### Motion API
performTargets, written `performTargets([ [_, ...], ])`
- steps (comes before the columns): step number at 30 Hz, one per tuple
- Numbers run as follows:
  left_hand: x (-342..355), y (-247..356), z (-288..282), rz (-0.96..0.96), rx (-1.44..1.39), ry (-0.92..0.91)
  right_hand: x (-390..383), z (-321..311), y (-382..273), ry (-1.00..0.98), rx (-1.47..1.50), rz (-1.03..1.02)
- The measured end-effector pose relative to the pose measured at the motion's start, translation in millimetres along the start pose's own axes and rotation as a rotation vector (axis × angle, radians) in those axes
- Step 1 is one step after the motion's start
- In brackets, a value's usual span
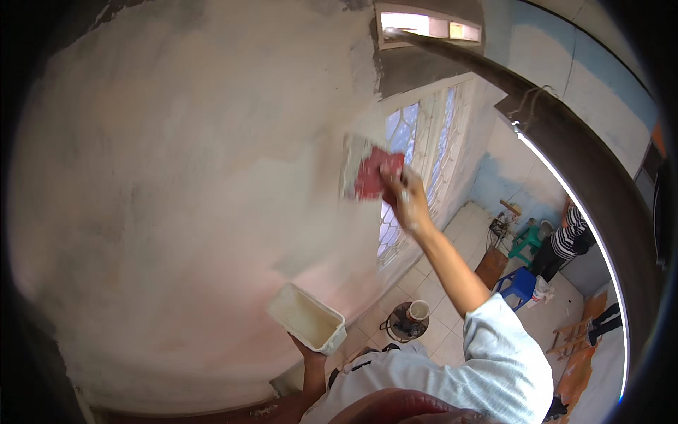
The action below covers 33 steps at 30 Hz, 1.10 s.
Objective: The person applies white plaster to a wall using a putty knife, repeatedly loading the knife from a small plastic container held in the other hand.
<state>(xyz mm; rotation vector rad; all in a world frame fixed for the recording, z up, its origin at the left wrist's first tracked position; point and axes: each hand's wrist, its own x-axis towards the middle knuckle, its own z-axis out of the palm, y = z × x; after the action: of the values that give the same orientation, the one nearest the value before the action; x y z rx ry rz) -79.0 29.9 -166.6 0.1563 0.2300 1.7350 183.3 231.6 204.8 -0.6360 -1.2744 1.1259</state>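
Note:
In my raised right hand [408, 201], spotted with white paste, is a wide putty knife [371, 175] with a red grip. Its pale, smeared blade is at the plastered wall [212, 155]; whether the whole edge touches cannot be told. Lower down, my left hand [308, 348] is closed under the near end of a whitish rectangular tub [335, 339], its fingers partly hidden. The tub is tilted with its open top showing, and pale residue coats its inside. Around the blade the wall has light and darker grey patches, with a pinkish area near the tub.
A barred window [417, 141] lies right of the knife. A dark beam [558, 127] crosses the upper right. Below are a round stool [408, 331] with a cup [418, 309], a blue stool [518, 285], a green stool [526, 242] and a person in stripes [567, 239].

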Motion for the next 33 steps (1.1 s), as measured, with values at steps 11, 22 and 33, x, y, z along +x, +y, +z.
performTargets([
  [11,14.7,-7.1,-6.4,0.013,0.185,0.081,256.4,67.0,-185.4,0.559,-0.806,-1.323],
  [22,9.1,1.0,-8.0,-0.017,0.138,0.045,187.2,109.4,-151.4,0.134,-1.064,-0.899],
  [33,8.2,-20.4,59.7,0.004,0.267,0.064,337.0,81.0,-187.9,0.741,-1.221,-1.336],
])
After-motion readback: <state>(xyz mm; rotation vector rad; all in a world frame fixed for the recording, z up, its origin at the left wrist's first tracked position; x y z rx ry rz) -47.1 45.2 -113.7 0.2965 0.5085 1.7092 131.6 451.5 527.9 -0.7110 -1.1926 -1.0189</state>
